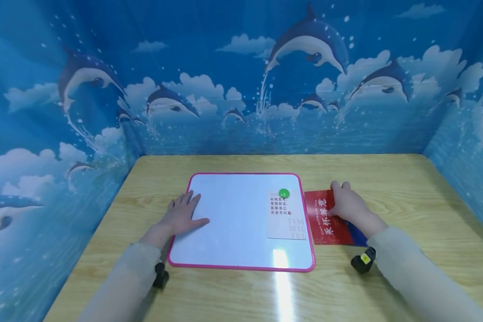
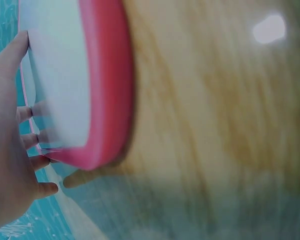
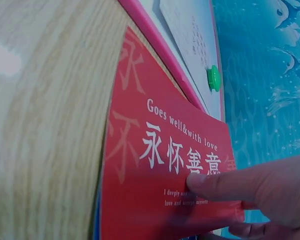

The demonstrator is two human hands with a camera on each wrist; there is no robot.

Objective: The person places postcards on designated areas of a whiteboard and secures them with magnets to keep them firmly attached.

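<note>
A whiteboard (image 1: 233,219) with a pink rim lies on the table. My left hand (image 1: 181,217) rests at its left edge, fingers spread and thumb over the white surface. At the board's right side a white printed card (image 1: 286,226) lies under a round green magnet (image 1: 284,193). My right hand (image 1: 352,208) pinches a red card (image 1: 319,223) with white lettering, just right of the board. In the right wrist view the thumb lies on the red card's (image 3: 135,195) face, with other fingers at its far edge. Part of a blue card (image 1: 357,235) shows beneath it.
The wood-grain table (image 1: 422,214) extends around the board. A blue curtain (image 1: 241,125) printed with dolphins and clouds rises at the back and both sides. Black wrist devices (image 1: 362,261) sit under the sleeves, close to the tabletop.
</note>
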